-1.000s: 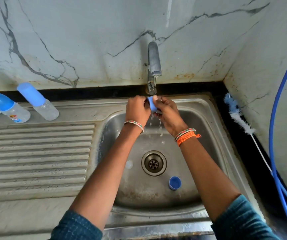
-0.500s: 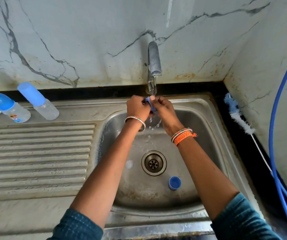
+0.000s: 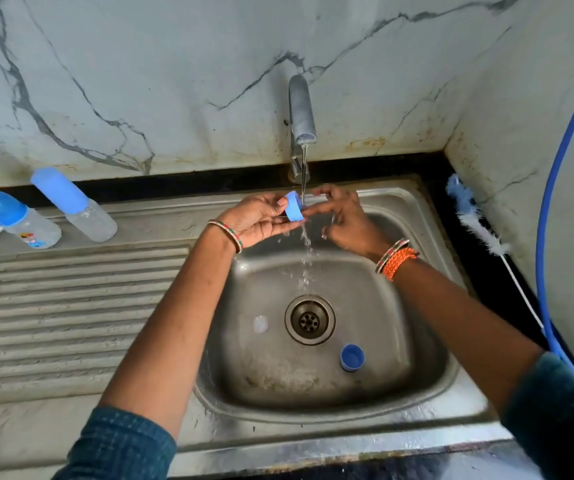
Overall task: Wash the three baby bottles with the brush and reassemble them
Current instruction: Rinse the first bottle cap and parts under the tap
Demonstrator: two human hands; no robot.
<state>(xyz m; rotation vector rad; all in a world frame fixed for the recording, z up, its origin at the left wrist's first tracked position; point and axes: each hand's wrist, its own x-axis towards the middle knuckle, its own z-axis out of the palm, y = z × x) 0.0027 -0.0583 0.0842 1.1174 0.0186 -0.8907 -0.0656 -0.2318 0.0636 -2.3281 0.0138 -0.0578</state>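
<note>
A blue ring (image 3: 294, 210) sits under the tap (image 3: 301, 112), at the back edge of the sink (image 3: 427, 271), with the water stream running past it into the basin. The left hand (image 3: 261, 220) holds the ring, thumb on its upper side and fingers under it, palm turned up. The right hand (image 3: 344, 216) is just beside it, fingers loosely curled, one fingertip touching the ring's right edge; it grips nothing. The two hands are close together above the back of the basin, and the basin floor below them lies open around the drain (image 3: 310, 319). A blue cap (image 3: 352, 357) stands mouth-up on the floor near the front right of the drain, and a small clear piece (image 3: 260, 324) lies left of the drain. On the drainboard's far left corner two bottles (image 3: 19, 218) (image 3: 74, 204) with blue caps lie tilted, just beside each other. The ribbed drainboard (image 3: 71, 306) stretches toward the front edge. The brush (image 3: 476, 223) lies along the counter's right edge, against the wall, beside a blue hose (image 3: 552, 188).
</note>
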